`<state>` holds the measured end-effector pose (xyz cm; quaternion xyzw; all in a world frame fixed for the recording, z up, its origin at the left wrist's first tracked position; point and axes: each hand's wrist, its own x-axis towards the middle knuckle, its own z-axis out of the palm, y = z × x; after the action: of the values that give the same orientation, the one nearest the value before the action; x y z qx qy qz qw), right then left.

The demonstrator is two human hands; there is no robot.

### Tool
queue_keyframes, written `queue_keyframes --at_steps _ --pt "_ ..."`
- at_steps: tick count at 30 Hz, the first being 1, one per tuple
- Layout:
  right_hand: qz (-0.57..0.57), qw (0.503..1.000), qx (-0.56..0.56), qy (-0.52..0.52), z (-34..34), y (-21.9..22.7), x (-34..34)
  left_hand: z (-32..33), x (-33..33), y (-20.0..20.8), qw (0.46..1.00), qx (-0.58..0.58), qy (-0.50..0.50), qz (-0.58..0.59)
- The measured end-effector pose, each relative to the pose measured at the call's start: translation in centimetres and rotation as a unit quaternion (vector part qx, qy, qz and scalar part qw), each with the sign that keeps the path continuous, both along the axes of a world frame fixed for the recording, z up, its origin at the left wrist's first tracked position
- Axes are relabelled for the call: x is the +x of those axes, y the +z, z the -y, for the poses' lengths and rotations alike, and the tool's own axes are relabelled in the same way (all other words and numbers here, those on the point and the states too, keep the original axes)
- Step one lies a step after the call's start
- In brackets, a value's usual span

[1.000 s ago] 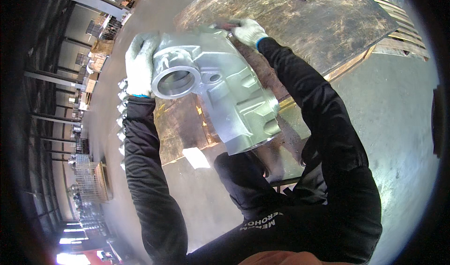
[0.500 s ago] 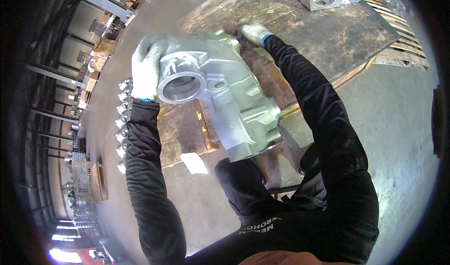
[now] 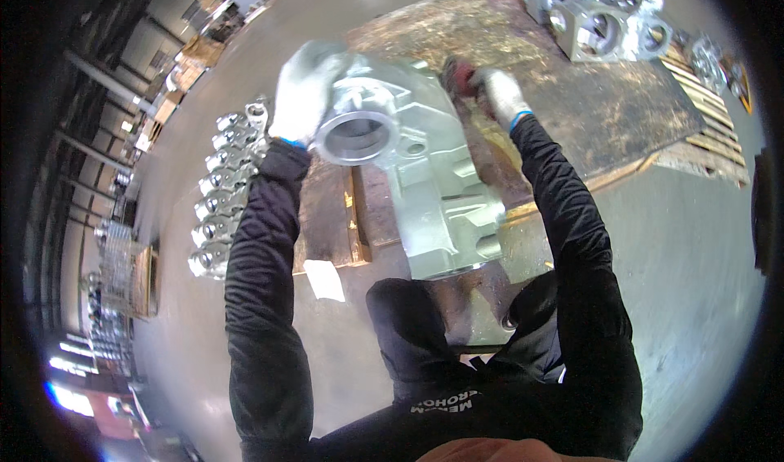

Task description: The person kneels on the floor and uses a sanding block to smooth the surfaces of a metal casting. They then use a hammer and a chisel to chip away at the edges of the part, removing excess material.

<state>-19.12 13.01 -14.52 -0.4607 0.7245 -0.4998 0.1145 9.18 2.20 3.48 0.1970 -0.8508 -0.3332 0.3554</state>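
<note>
Casting [image 3: 425,176] swung toward board edge | left hand [image 3: 304,94] clamps flange | right hand [image 3: 494,94] grip blurred, cannot tell

The scene is seen from one head-worn fisheye camera, aimed steeply down and close over the metal casting [image 3: 425,168] and floor [image 3: 678,241].

casting [image 3: 425,160] silver-grey | gloves [image 3: 306,94] white (blue cuffs) | sleeves [image 3: 261,299] black

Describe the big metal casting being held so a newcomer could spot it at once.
Start at the worn board on the pallet. Just in front of it, between the left hand and right hand, is the silver housing. Unlike the smaller castings stacked behind, it is long, with a round open bore.
</note>
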Motion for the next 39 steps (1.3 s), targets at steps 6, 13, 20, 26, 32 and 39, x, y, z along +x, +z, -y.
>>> queue_keyframes --at_steps 6,13,20,26,32,39 --pt "0.051 0.994 0.003 -0.093 3.3 2.9 3.4 0.2 -0.1 -0.3 0.999 -0.037 0.030 0.004" --pt "0.035 0.998 0.010 -0.059 -5.2 -3.7 -1.3 1.0 -0.6 -0.9 0.993 -0.101 0.064 -0.002" --pt "0.117 0.963 -0.114 -0.216 -32.1 -12.6 1.7 0.6 -1.1 -1.0 0.987 -0.110 0.114 0.018" --pt "0.214 0.830 0.272 -0.437 -52.7 -28.6 13.5 0.5 -1.8 -1.1 0.989 -0.071 0.124 0.036" --pt "0.107 0.753 0.513 -0.399 -59.5 -33.2 16.2 3.6 -4.2 -2.0 0.952 -0.281 0.122 -0.011" --pt "0.087 0.940 0.091 -0.317 -37.8 -18.3 7.4 3.0 -1.8 -2.1 0.967 -0.235 0.090 -0.032"
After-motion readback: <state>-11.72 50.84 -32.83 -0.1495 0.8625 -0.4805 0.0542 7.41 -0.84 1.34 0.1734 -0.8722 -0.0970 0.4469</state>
